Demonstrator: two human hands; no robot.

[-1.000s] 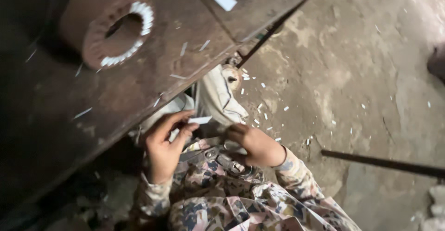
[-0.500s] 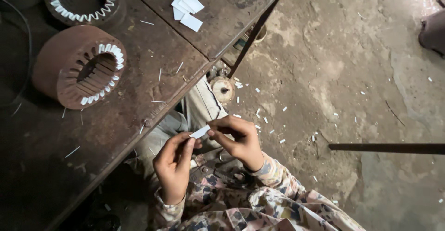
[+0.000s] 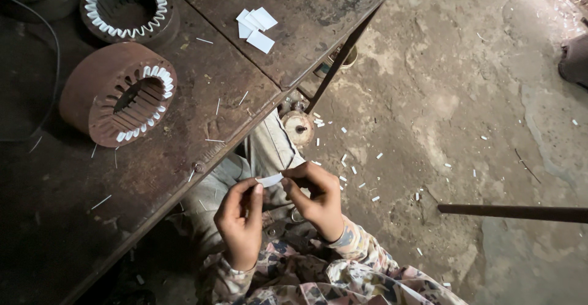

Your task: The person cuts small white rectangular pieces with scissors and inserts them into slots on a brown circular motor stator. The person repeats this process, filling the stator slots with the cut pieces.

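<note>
Compared with half a second ago, the person is holding the small white paper strip (image 3: 270,180) a little higher, just off the near edge of the tabletop (image 3: 184,170), pinched at one end by the left hand (image 3: 240,219) and at the other by the right hand (image 3: 318,198), both closed narrowly on it. The work is evidently continuing (nothing is released). No packages or labels are showing; white paper squares (image 3: 256,28) are lying near the tabletop's far edge, beside two brown slotted metal rings (image 3: 119,100).

A small white paper strip (image 3: 270,180), flat and narrow, is pinched at both ends, lying nearly level, tilted up toward two o'clock, just off the bench (image 3: 184,158) edge.
</note>
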